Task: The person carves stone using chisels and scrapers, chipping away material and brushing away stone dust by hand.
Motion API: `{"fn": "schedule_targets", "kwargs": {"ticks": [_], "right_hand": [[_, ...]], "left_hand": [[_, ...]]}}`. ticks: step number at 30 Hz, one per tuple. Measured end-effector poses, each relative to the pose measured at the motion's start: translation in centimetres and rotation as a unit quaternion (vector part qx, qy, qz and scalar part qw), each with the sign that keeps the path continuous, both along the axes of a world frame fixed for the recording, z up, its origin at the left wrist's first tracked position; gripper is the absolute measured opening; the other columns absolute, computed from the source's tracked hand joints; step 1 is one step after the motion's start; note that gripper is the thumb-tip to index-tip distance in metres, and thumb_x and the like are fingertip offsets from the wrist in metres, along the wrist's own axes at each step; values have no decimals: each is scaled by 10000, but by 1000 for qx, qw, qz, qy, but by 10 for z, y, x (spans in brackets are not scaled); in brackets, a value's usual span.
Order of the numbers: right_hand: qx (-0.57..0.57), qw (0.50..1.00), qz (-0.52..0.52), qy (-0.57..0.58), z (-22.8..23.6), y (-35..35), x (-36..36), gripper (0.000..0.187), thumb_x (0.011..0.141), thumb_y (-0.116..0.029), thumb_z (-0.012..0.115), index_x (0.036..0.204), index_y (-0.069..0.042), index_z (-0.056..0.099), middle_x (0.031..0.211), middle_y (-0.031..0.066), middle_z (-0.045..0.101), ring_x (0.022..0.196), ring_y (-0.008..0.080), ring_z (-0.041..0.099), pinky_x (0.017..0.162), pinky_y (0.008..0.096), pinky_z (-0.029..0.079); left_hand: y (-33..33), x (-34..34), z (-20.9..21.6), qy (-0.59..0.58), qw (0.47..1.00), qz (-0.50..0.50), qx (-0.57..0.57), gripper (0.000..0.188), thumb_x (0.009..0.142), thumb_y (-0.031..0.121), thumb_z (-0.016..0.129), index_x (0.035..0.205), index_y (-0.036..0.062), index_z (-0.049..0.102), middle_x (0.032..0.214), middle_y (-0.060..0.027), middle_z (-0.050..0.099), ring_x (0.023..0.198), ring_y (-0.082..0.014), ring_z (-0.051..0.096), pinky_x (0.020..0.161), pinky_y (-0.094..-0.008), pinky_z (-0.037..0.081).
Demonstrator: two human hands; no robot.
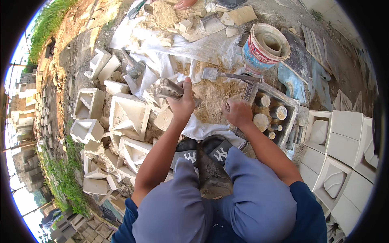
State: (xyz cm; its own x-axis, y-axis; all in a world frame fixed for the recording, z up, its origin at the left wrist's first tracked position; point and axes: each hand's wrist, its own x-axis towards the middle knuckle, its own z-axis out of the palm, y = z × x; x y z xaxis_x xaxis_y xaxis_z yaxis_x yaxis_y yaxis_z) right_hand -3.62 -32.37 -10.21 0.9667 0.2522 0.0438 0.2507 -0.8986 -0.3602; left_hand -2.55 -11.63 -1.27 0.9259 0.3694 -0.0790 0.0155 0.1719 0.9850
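At one o'clock your right hand [239, 113] is curled beside the box [292, 120]; I cannot tell whether its fingers clamp anything. At eleven your left hand [182, 106] has its fingers clamped on the bars [168, 88]: grey, dusty, blunt-ended. Handling them seems the step; the next move probably calls for steady grip.

Count one bucket [255, 52] and one flat-bladed tool [210, 73] beyond the right fingers [227, 107], one box [296, 107] holding three wide cylinders [279, 112] to their right, one mallet [136, 70] beyond the left fingers [187, 84], and two slippers [219, 150] below both.
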Motion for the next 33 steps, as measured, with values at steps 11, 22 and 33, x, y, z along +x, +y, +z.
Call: {"fn": "schedule_targets", "kwargs": {"ticks": [11,22,33], "right_hand": [[-2,1000,11,25,4,-6,-5,317,914,-371,590,810,-91,695,720,169,686,743,359,682,775,479,531],[0,1000,1,-11,-1,-6,-1,335,908,-378,602,787,-77,682,711,166,679,727,358,678,762,482,532],[-15,1000,5,7,1,-12,-7,327,909,-373,598,792,-82,692,724,160,685,741,351,682,780,468,532]], "left_hand": [[-3,-8,17,4,999,23,42,423,1045,144,516,639,100,403,540,33,344,489,-81,301,499,-290,294],[4,-10,30,-46,998,33,12,388,1020,179,576,652,79,503,559,35,452,505,-57,391,489,-266,321],[-2,-9,34,-100,994,25,-37,348,1031,174,566,710,56,505,562,39,440,491,-51,377,474,-251,314]]}}
